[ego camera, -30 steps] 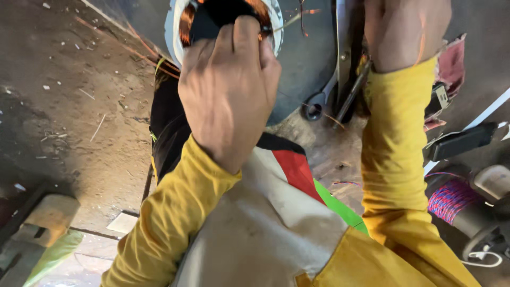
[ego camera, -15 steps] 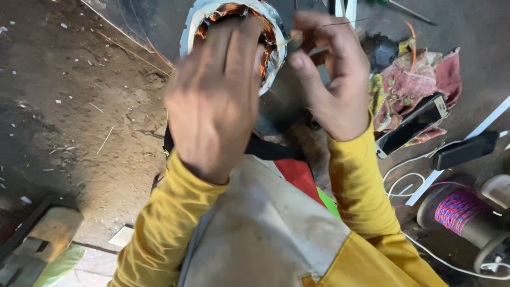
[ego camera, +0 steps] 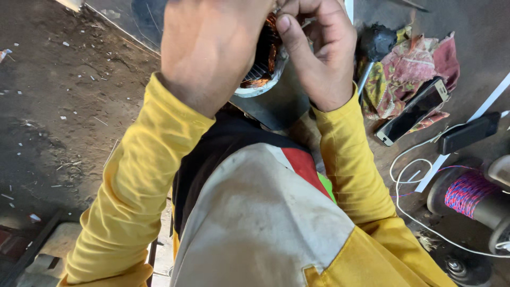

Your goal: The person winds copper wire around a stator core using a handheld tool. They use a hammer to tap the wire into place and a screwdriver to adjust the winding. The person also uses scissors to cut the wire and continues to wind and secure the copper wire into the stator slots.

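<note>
Both hands work at a motor stator [ego camera: 261, 64] held up before the chest.

Its metal body looks heavy and rigid, best held by the rim; the copper windings [ego camera: 270, 37] seem fragile. Left hand [ego camera: 210, 50] covers it, grip unclear; right hand [ego camera: 319, 50] pinches at the rim. Dirt floor [ego camera: 58, 101] lies open leftward; a phone [ego camera: 414, 111] and thread spool [ego camera: 470, 191] crowd the right.

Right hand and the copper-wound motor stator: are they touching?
Touching. The head view shows the right hand with its thumb pressed on the rim of the stator.
</note>
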